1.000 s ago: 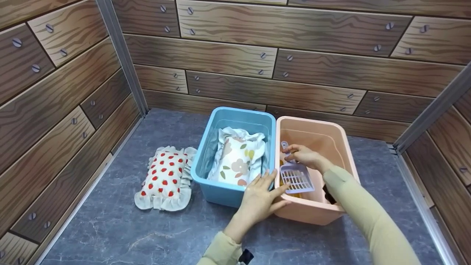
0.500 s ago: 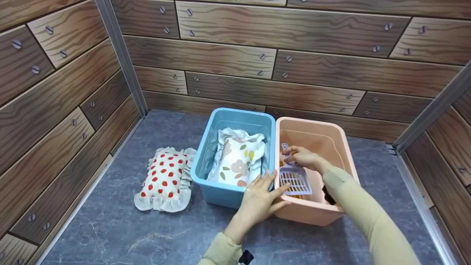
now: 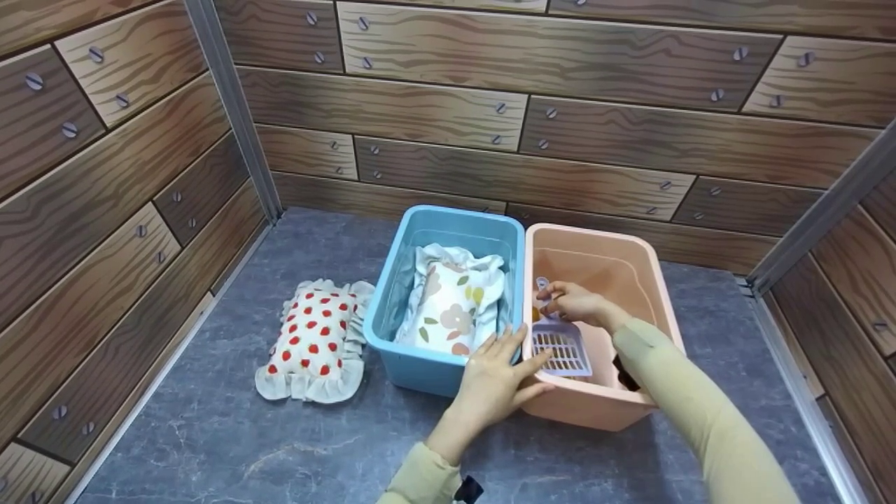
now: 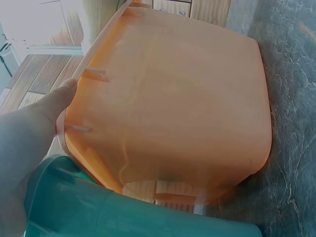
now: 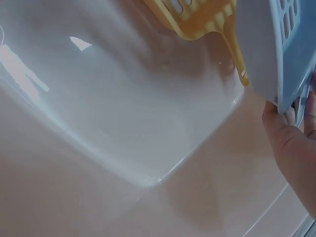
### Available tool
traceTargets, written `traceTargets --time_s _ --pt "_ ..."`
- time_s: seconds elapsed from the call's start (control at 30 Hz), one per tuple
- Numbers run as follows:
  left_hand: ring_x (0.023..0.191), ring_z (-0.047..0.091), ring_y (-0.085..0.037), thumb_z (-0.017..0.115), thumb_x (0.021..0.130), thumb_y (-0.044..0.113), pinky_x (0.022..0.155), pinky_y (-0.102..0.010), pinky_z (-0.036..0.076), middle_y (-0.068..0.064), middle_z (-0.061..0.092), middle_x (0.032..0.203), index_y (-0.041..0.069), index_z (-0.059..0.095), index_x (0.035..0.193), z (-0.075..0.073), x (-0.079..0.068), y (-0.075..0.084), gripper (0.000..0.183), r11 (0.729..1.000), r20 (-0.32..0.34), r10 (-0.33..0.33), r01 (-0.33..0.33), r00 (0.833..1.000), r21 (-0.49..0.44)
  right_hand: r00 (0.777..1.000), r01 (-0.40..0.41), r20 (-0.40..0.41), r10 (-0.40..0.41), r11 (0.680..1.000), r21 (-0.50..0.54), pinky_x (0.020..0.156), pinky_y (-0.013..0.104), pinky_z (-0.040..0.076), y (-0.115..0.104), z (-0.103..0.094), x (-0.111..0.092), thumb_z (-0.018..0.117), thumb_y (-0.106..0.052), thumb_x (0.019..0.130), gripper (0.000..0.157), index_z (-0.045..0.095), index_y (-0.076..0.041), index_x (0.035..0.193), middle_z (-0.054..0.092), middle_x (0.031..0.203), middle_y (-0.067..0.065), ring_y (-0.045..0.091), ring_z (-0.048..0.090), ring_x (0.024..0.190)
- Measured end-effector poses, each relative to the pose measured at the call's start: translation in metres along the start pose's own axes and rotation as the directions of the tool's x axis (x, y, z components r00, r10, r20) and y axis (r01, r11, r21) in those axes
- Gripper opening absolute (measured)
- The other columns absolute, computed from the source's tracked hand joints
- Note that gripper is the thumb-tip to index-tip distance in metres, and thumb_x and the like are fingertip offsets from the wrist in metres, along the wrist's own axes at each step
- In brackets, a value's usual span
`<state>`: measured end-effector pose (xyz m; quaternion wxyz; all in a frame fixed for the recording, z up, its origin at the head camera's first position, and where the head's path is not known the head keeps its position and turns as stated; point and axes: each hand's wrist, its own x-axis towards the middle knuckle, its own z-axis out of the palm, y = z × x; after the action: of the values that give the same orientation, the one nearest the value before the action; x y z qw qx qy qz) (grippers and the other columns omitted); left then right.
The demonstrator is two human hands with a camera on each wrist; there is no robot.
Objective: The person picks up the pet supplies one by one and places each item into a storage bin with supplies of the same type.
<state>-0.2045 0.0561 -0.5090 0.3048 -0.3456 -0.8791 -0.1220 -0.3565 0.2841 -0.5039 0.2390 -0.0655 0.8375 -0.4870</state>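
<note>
My right hand (image 3: 579, 304) reaches inside the pink bin (image 3: 595, 413) and pinches the handle of a lavender slotted litter scoop (image 3: 562, 344). In the right wrist view the lavender scoop (image 5: 299, 47) is held above the bin floor. A yellow litter scoop (image 5: 197, 19) lies below it on the bin floor, mostly hidden from the head view. My left hand (image 3: 490, 374) rests with fingers spread across the near rims of the blue bin (image 3: 420, 374) and the pink bin. Its thumb touches the pink bin's rim in the left wrist view.
Inside the blue bin lies a frilled floral pillow (image 3: 455, 304). A strawberry-print pillow (image 3: 315, 336) is on the grey floor to its left, touching or very near the bin. Wood-patterned walls (image 3: 448, 115) stand behind and on both sides.
The lavender scoop has sunk slightly in the pink bin, its slotted end swinging a little to the left, my right hand moving with it. My left hand stays in place.
</note>
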Motion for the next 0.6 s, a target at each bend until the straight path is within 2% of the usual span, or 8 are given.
traceTargets --time_s 0.23,0.6 --pt "0.127 0.054 -0.029 0.053 0.092 0.061 0.105 -0.04 0.043 -0.012 0.054 0.141 0.034 0.065 0.13 -0.0009 0.0004 -0.0001 0.048 1.0 0.027 -0.006 0.006 1.0 -0.003 1.0 0.002 0.024 -0.002 1.0 0.0 0.061 0.02 0.041 -0.0018 0.0011 -0.0016 0.058 0.002 0.085 0.036 0.047 0.011 0.118 0.055 0.093 0.006 0.01 0.049 0.072" --pt "0.125 0.056 -0.03 0.054 0.091 0.061 0.103 -0.04 0.045 -0.012 0.056 0.139 0.034 0.067 0.127 0.0014 0.0003 -0.0004 0.047 1.0 0.003 -0.006 0.006 1.0 -0.004 0.998 -0.044 0.038 0.043 0.999 0.009 0.06 0.021 0.041 -0.0017 0.0022 -0.001 0.057 0.002 0.082 0.041 0.046 0.01 0.121 0.056 0.091 0.005 0.008 0.047 0.067"
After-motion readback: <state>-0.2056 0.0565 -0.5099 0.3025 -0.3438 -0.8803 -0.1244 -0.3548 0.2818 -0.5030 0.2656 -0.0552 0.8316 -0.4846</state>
